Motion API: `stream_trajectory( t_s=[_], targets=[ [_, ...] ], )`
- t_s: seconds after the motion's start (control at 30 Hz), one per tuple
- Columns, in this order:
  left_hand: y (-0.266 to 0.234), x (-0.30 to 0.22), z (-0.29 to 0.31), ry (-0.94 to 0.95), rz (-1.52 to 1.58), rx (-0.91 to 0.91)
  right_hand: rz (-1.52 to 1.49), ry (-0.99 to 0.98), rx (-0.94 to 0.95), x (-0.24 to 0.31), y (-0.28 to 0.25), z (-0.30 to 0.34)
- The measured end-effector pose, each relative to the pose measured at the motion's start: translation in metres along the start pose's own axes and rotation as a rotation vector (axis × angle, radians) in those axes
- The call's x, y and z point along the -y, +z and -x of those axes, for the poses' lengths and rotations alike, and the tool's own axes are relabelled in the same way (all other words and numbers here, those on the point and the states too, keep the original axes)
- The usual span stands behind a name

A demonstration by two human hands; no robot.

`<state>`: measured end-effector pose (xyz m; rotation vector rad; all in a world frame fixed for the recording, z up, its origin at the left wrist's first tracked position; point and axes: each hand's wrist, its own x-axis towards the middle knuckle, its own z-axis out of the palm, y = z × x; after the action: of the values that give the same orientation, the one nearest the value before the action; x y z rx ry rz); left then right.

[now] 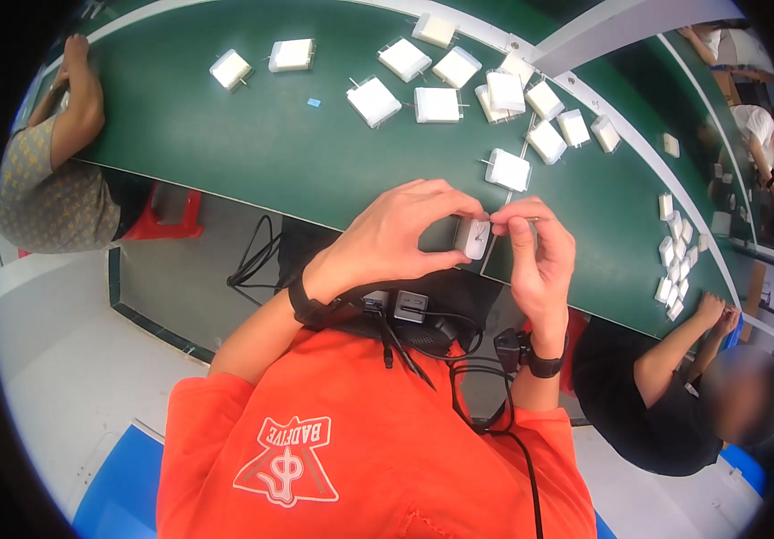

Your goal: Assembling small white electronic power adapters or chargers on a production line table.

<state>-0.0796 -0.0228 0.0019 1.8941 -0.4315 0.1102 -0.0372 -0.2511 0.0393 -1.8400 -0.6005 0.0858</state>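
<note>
My left hand [398,232] grips a small white boxy block [474,241] between thumb and fingers at the table's near edge. Thin dark wire-like lines show on the end of the block that faces me. Close beside it, my right hand [541,256] is closed in a pinch on a thin pin-like piece [534,218], whose kind is too small to tell. Just beyond my hands lies a similar white block [507,170] with a thin lead sticking out of its side.
On the green table [216,135] several more white blocks [437,105] with thin leads lie scattered, near a small blue scrap [314,102]. Cables [256,260] hang below the edge. One person [63,180] sits at left, another [674,395] at right near more white pieces [672,256].
</note>
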Motion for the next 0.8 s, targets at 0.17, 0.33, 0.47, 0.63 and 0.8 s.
stream_trajectory(
  t_s=[0.17,0.33,0.47,0.63,0.8],
  targets=[
    [0.000,-0.001,-0.001,-0.006,0.002,-0.002,0.063,-0.005,0.003,0.005,0.000,-0.002],
    [0.000,0.000,0.000,0.008,-0.006,-0.008,0.242,-0.137,0.016,0.012,0.002,-0.006],
    [0.001,0.002,0.000,-0.006,-0.008,-0.002,0.318,-0.182,0.028,0.020,0.004,-0.009],
    [0.001,0.001,-0.001,0.011,-0.002,-0.012,0.442,-0.197,0.043,0.020,0.016,-0.015],
    [0.001,-0.001,0.004,0.001,-0.004,0.006,0.188,0.318,0.169,0.036,0.006,-0.029]
  ],
)
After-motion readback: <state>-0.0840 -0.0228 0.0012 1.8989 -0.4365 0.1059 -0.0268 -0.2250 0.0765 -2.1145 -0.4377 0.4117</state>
